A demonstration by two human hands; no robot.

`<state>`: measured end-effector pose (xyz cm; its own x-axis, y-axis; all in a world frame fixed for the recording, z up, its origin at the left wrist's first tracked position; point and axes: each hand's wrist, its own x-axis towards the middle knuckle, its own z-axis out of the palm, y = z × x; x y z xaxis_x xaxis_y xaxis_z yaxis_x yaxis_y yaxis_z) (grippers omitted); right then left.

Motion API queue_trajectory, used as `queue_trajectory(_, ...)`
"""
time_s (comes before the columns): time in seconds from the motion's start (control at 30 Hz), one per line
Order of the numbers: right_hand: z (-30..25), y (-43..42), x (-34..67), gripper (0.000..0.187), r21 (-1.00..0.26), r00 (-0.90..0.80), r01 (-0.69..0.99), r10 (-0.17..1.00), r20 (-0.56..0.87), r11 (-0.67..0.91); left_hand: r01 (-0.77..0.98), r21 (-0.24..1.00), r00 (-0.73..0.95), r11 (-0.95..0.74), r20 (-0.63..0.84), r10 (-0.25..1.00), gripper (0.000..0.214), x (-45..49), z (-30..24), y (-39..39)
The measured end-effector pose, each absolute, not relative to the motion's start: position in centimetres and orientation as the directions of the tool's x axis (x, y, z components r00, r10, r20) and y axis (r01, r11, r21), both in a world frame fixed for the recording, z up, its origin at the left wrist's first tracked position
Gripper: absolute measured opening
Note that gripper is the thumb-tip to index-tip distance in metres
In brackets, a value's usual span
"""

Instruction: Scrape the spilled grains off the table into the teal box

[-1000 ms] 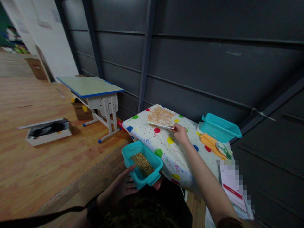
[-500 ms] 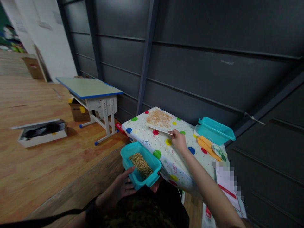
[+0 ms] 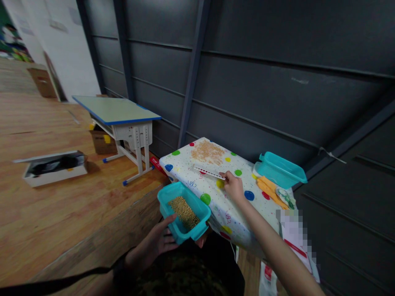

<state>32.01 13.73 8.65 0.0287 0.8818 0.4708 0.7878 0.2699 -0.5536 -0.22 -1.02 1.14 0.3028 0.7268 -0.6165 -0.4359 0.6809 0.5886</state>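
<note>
L hand: grasping teal tub at near-L side, thumb over rim, fingers on outer wall
Tub pos: by near edge of table w/ dotted cloth; contact w/ edge unclear
Tub contents: tan beans, approx. mid
R hand: pinching R end of wht strip, row of dark marks/holes
Strip pos: over tabletop, near side of grains; touching cloth? can't tell
Grains: thin spread, far corner of table
Bkgd: grn-top desk, L
</note>
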Motion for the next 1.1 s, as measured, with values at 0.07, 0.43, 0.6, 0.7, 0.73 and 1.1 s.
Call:
queue_trajectory(0.07, 8.6, 13.0, 32.3, 0.018, -0.555, 0.052, 0.789, 0.871, 0.488, 0.263, -0.424, 0.578, 0.291, 0.698, -0.642, 0.709, 0.04, 0.0, 1.2, -1.0)
queue_trajectory(0.43, 8.6, 11.8, 31.6, 0.021, -0.557, 0.078, 0.8, 0.883, 0.463, 0.222, -0.409, 0.578, 0.278, 0.707, -0.658, 0.699, 0.046, 0.4, 1.2, -1.0)
queue_trajectory(0.6, 8.2, 10.8, 31.6, 0.025, -0.511, 0.099, 0.833, 0.851, 0.515, 0.212, -0.413, 0.583, 0.299, 0.7, -0.64, 0.708, 0.054, 0.4, 1.9, -1.3)
queue_trajectory(0.7, 8.3, 10.8, 31.5, 0.023, -0.464, 0.116, 0.869, 0.842, 0.527, 0.171, -0.409, 0.581, 0.321, 0.704, -0.63, 0.707, 0.054, 0.6, 0.8, -1.4)
queue_trajectory(0.73, 8.2, 10.7, 31.5, 0.023, -0.444, 0.113, 0.882, 0.843, 0.526, 0.159, -0.411, 0.579, 0.321, 0.704, -0.631, 0.706, 0.053, 0.7, 0.4, -1.5)
queue_trajectory(1.1, 7.5, 8.1, 33.0, 0.024, -0.324, 0.11, 0.941, 0.82, 0.562, 0.096, -0.39, 0.58, 0.366, 0.715, -0.615, 0.698, 0.077, 1.5, 0.1, -2.1)
